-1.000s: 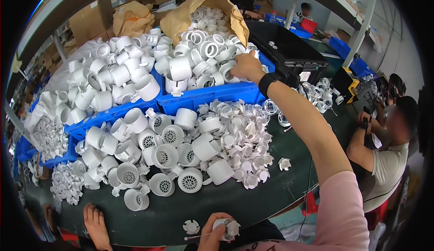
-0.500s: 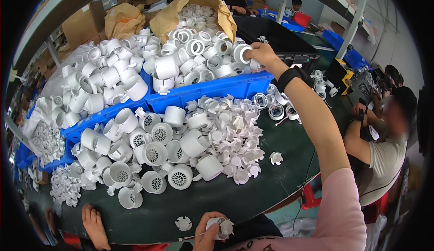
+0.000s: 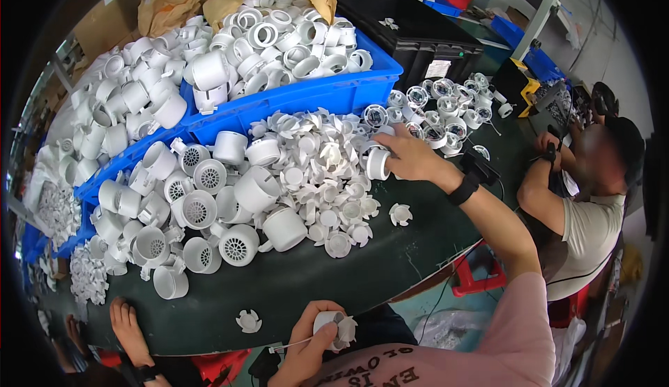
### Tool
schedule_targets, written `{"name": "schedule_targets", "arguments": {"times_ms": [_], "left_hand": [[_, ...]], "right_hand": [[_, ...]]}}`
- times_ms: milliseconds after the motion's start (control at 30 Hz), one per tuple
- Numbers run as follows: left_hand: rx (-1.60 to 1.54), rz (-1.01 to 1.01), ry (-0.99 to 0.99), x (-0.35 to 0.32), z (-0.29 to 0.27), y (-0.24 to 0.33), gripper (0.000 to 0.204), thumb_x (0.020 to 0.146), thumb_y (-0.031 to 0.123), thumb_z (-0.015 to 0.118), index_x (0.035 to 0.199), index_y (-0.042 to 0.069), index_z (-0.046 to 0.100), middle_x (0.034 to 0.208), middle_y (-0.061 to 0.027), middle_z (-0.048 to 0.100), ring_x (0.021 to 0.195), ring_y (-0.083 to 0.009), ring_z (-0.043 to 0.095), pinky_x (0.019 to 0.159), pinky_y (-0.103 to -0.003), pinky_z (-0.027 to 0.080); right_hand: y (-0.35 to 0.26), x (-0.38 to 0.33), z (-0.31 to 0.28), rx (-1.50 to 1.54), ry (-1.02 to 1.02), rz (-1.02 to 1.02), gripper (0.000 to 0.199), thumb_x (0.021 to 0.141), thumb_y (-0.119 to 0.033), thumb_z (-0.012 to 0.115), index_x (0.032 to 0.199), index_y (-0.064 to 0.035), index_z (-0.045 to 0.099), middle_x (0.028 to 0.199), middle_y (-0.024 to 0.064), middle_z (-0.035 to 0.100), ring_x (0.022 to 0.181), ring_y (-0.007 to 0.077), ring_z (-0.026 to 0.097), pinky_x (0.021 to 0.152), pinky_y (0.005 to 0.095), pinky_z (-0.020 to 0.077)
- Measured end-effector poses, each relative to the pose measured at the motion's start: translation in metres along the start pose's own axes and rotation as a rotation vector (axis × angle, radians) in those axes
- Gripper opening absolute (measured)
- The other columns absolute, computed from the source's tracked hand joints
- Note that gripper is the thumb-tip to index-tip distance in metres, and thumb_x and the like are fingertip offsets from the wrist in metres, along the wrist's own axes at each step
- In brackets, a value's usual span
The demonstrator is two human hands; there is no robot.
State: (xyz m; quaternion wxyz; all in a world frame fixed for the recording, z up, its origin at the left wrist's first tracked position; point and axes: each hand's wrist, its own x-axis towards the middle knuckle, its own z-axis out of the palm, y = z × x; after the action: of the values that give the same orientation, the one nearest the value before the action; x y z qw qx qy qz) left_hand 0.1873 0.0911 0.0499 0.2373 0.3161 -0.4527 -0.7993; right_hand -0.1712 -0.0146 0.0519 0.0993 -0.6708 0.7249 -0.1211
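Observation:
In my left hand (image 3: 306, 349), low in the middle, is a small white round housing (image 3: 326, 322) with a white finned wheel (image 3: 345, 331) at its side; the fingers close around it. A thin white wire (image 3: 289, 345) trails from this hand. My right hand (image 3: 416, 156), wearing a black wristband, grips a white plastic ring (image 3: 378, 164) above the table, at the right edge of a heap of white finned wheels (image 3: 306, 174). Part of the ring is hidden by the fingers. One loose finned wheel (image 3: 249, 321) lies near the table's front edge.
A blue bin (image 3: 300, 101) brims with white rings. White cups with grilled bottoms (image 3: 198, 209) are piled before it. Round units with clear tops (image 3: 446, 112) stand right, near a black crate (image 3: 411, 39). Co-workers include a hand (image 3: 129, 328) at left and a seated person (image 3: 585, 227).
My right hand has come down and nearer from the ring bin, carrying a white ring. My left hand keeps hold of the housing. The view has shifted, so the piles appear further left and higher.

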Motion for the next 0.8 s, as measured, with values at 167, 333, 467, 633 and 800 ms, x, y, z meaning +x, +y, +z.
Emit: {"name": "schedule_targets", "arguments": {"times_ms": [167, 333, 467, 633, 800], "left_hand": [[0.098, 0.051, 0.031, 0.013, 0.005, 0.016, 0.052, 0.092, 0.039, 0.049, 0.127, 0.001, 0.045, 0.098, -0.0118, 0.061, 0.074, -0.0131, 0.06, 0.055, -0.022, 0.047], [0.144, 0.178, 0.079, 0.038, 0.015, 0.032, 0.036, 0.097, 0.023, 0.049, 0.124, 0.0, 0.047, 0.091, -0.0042, 0.059, 0.073, -0.0075, 0.052, 0.064, -0.02, 0.041], [0.446, 0.5, 0.219, 0.069, 0.023, 0.031, 0.029, 0.092, 0.019, 0.059, 0.112, -0.001, 0.052, 0.076, -0.0054, 0.061, 0.063, -0.0089, 0.056, 0.058, -0.023, 0.043], [0.503, 0.579, 0.249, 0.072, 0.018, 0.016, 0.023, 0.087, 0.015, 0.066, 0.101, -0.001, 0.055, 0.072, -0.0071, 0.061, 0.059, -0.0106, 0.06, 0.053, -0.024, 0.043], [0.442, 0.495, 0.153, 0.061, 0.018, 0.023, 0.024, 0.092, 0.019, 0.057, 0.102, -0.002, 0.054, 0.075, -0.0089, 0.06, 0.065, -0.0124, 0.058, 0.059, -0.025, 0.044]], "right_hand": [[-0.021, -0.029, -0.014, -0.367, 0.143, -0.06, 0.055, 0.085, -0.021, 0.058, 0.138, -0.0219, 0.042, 0.127, 0.0191, 0.046, 0.117, 0.0386, 0.048, 0.094, 0.0458, 0.0417], [-0.079, -0.059, -0.038, -0.036, 0.225, -0.334, 0.039, 0.081, -0.007, 0.061, 0.117, -0.0008, 0.048, 0.088, 0.0208, 0.06, 0.077, 0.0377, 0.062, 0.063, 0.0415, 0.0489], [-0.116, -0.092, -0.023, 0.278, -0.011, -0.396, 0.045, 0.078, 0.007, 0.051, 0.121, -0.0019, 0.042, 0.083, 0.0214, 0.059, 0.074, 0.0392, 0.061, 0.064, 0.0412, 0.0487], [-0.109, -0.093, -0.008, 0.71, -0.192, -0.378, 0.064, 0.079, 0.01, 0.044, 0.137, -0.0068, 0.022, 0.09, 0.0208, 0.057, 0.076, 0.0366, 0.059, 0.069, 0.0424, 0.0457], [-0.114, -0.102, -0.015, 0.983, -0.487, -0.236, 0.073, 0.081, -0.003, 0.057, 0.145, -0.0048, 0.021, 0.114, 0.0092, 0.049, 0.096, 0.0195, 0.052, 0.084, 0.0315, 0.043]]}}
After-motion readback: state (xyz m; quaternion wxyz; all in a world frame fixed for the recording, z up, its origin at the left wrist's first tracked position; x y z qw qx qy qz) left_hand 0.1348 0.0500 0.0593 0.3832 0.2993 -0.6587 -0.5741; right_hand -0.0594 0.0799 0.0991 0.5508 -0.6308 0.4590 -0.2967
